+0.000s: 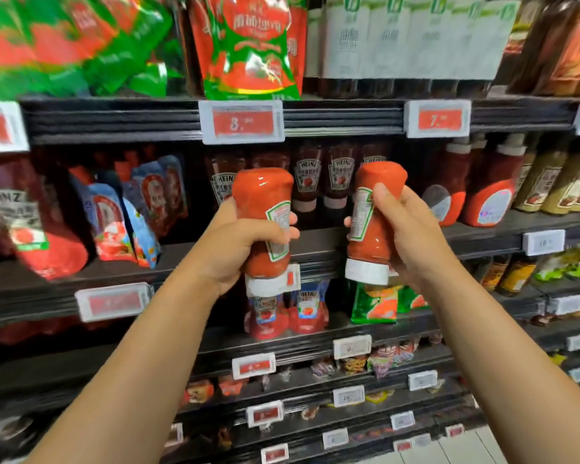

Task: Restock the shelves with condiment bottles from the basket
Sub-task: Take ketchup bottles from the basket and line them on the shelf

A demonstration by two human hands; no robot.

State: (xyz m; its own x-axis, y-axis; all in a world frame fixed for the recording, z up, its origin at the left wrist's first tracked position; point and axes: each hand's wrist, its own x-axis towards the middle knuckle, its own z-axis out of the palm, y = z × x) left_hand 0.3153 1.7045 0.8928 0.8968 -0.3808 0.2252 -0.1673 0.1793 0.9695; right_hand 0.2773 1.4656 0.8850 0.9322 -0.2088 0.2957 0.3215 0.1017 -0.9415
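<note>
My left hand grips a red ketchup squeeze bottle with its white cap pointing down. My right hand holds a second ketchup bottle the same way, white cap at the bottom. Both bottles are raised side by side in front of the middle shelf, close to a row of dark Heinz bottles standing at its back. The basket is out of view.
Tomato sauce pouches fill the upper shelf. Blue and red pouches sit left on the middle shelf, big ketchup bottles right. Price tags line the shelf edges. Lower shelves carry small packets and bottles.
</note>
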